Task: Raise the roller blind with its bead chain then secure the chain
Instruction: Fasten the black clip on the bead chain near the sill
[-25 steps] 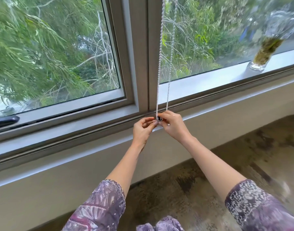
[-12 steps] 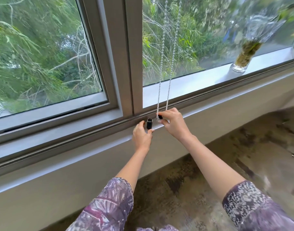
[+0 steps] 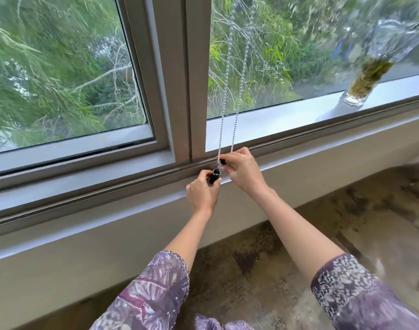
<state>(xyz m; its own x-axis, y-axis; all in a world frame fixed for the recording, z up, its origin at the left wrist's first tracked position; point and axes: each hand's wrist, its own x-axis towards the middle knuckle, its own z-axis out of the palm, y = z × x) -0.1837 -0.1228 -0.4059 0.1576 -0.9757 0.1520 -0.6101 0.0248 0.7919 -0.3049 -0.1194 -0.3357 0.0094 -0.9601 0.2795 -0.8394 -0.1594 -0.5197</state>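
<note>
We found the bead chain (image 3: 228, 91) hanging as two pale strands in front of the right-hand pane, just right of the grey centre post (image 3: 177, 79) of the window. It ran down to the lower rail of the frame. At its lower end the right hand (image 3: 243, 173) pinched the chain between thumb and curled fingers, together with a small black piece (image 3: 222, 161) whose shape we could not make out. Just below and to the left, the left hand (image 3: 202, 195) gripped a short black tube (image 3: 215, 176), its open end turned up towards us. Tube and chain end sat close together, but we could not tell whether they touched. Both hands hovered over the white sill (image 3: 84, 210). Further right, on the pale ledge by the glass, stood a clear glass vase (image 3: 360, 86) with greenish roots, blurred. Patterned purple sleeves (image 3: 153, 294) covered the upper arms, above a mottled brown floor (image 3: 346, 222).
</note>
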